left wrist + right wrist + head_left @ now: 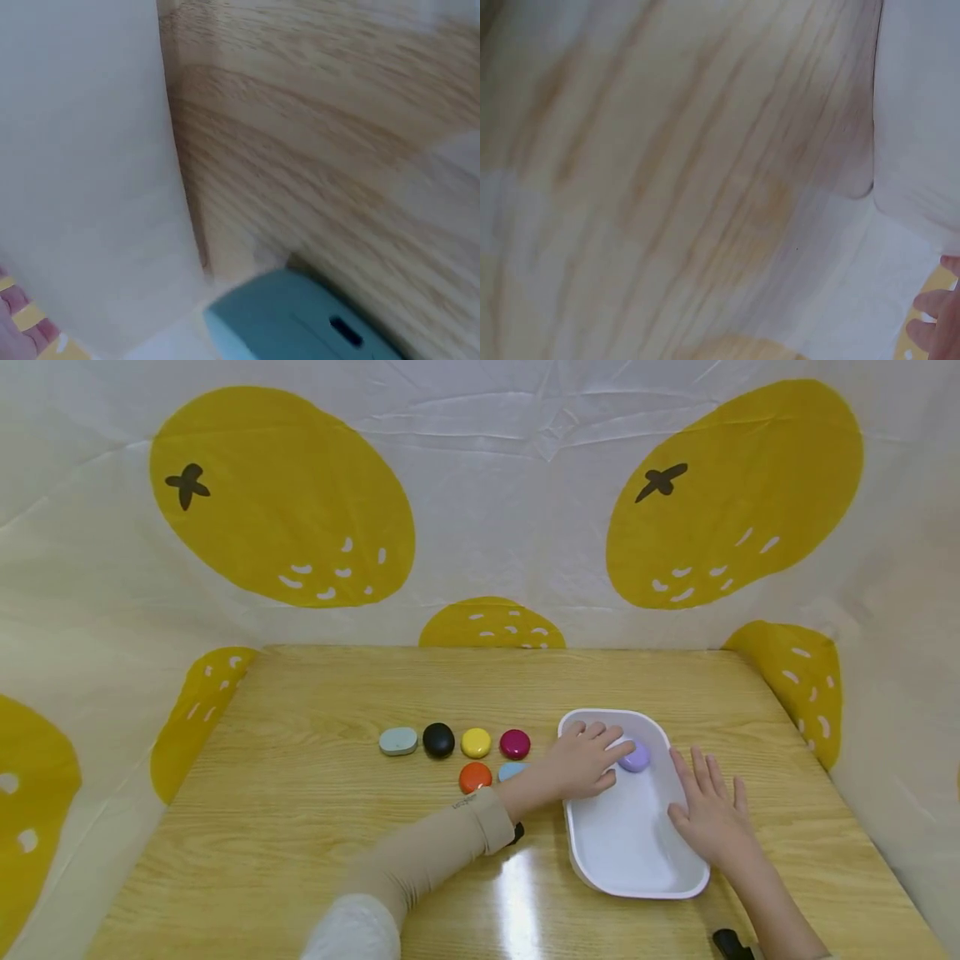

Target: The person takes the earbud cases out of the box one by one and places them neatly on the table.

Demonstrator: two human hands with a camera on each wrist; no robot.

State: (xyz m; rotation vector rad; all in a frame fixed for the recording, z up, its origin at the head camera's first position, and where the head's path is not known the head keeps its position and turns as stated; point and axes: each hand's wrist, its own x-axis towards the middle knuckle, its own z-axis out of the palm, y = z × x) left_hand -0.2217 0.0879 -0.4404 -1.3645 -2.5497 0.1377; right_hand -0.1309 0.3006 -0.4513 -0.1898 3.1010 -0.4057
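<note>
A white rectangular tray (637, 852) with rounded corners stands on the right part of the wooden table. Inside it, near the far end, lies a purple rounded piece (636, 757). My left hand (585, 762) reaches over the tray's left rim, fingers spread; one fingertip is at the purple piece, and whether it touches cannot be told. Flat against the tray's right outer side lies my right hand (712, 818), its fingers extended; in the right wrist view a few fingertips (934, 315) show beside the white wall. Neither hand visibly grips anything.
Left of the tray lie grey-green (398, 742), black (438, 740), yellow (476, 743), magenta (515, 744) and orange (476, 777) pieces. A light blue piece (513, 770) is partly hidden by the left wrist. A blue-green slotted object (300, 322) appears in the left wrist view. Patterned cloth (510, 527) borders the table.
</note>
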